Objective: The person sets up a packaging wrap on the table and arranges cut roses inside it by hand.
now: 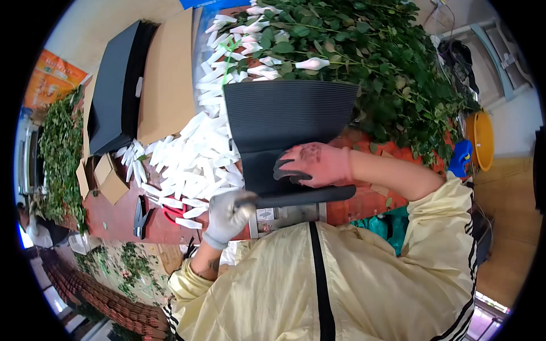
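We see the left hand (228, 218) in a grey-white glove, fingers bent at the near left corner of a black ribbed sheet (290, 113); a blur over the fingertips means we cannot tell whether they grip it. The right hand (317, 165), in a pink glove with dark fingers, rests on the sheet's lower part, fingers partly curled, and we cannot tell whether it grasps anything. The sheet lies under the right hand and rises beyond it, its near edge rolled up between hand and body. Beyond the left hand we see a heap of white sleeves (196, 156); to its left, red-handled scissors (168, 216) and a black stapler (140, 217) on the red table (108, 216). Beyond the right hand spread leafy green stems (375, 51).
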A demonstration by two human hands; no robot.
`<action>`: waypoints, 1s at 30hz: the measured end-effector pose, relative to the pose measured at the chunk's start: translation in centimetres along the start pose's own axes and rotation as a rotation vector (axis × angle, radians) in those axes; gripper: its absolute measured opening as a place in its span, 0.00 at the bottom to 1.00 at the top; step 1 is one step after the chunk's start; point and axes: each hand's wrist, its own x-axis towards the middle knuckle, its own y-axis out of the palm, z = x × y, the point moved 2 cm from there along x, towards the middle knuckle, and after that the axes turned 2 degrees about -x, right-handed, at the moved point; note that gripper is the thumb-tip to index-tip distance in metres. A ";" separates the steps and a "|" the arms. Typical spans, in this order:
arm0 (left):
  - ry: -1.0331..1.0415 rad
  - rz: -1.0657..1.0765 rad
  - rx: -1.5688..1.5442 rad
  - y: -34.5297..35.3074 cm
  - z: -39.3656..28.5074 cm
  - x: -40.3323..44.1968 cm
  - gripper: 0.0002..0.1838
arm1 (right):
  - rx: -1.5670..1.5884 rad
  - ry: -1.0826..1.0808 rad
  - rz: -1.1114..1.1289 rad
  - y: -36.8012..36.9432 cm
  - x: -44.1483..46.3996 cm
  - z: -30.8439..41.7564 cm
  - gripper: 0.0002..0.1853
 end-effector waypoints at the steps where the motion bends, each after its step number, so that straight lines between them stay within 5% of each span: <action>1: -0.064 -0.091 -0.014 0.1 0.3 0.8 0.26 | -0.299 -0.139 0.025 1.7 0.9 -1.0 0.24; 3: -0.235 -0.015 -0.179 -0.1 2.0 0.5 0.24 | -0.205 -0.114 0.105 4.3 1.6 -2.7 0.25; 5: -0.156 0.073 -0.361 -0.8 0.9 0.3 0.29 | -0.115 -0.085 0.185 6.4 1.7 -4.3 0.26; 7: -0.018 0.294 -0.496 -1.6 0.8 -0.5 0.50 | 0.031 0.027 0.061 7.6 1.1 -5.7 0.28; 10: -0.042 0.328 -0.200 -2.8 3.3 -3.0 0.46 | 0.054 0.007 0.087 8.2 1.3 -6.9 0.27; 12: -0.448 0.384 -0.084 -2.9 5.0 -4.9 0.41 | 0.062 -0.011 0.089 8.5 1.5 -7.4 0.27; 15: -0.449 0.494 -0.299 -1.3 3.0 -5.8 0.35 | 0.054 -0.028 0.082 8.5 1.3 -6.9 0.26; 16: -0.242 0.269 -0.233 -0.8 1.1 -4.7 0.29 | 0.001 -0.013 0.090 7.9 1.3 -6.3 0.27; 17: -0.245 0.270 -0.233 -0.5 0.5 -4.5 0.29 | -0.054 0.001 0.097 7.5 1.3 -5.8 0.28; 19: -0.530 0.178 -0.441 -0.3 0.3 -4.4 0.23 | -0.117 0.018 0.103 7.4 1.8 -5.2 0.29; 21: -0.449 -0.041 -0.500 -0.8 1.2 -4.7 0.19 | -0.181 0.036 0.108 7.3 2.3 -4.4 0.30; 23: -0.477 -0.159 -0.229 -1.6 1.1 -4.6 0.16 | -0.268 0.092 0.226 6.9 3.0 -3.7 0.33; 30: -0.444 0.188 -0.309 1.6 0.1 -5.6 0.23 | -0.400 0.092 0.284 7.1 4.1 -3.7 0.36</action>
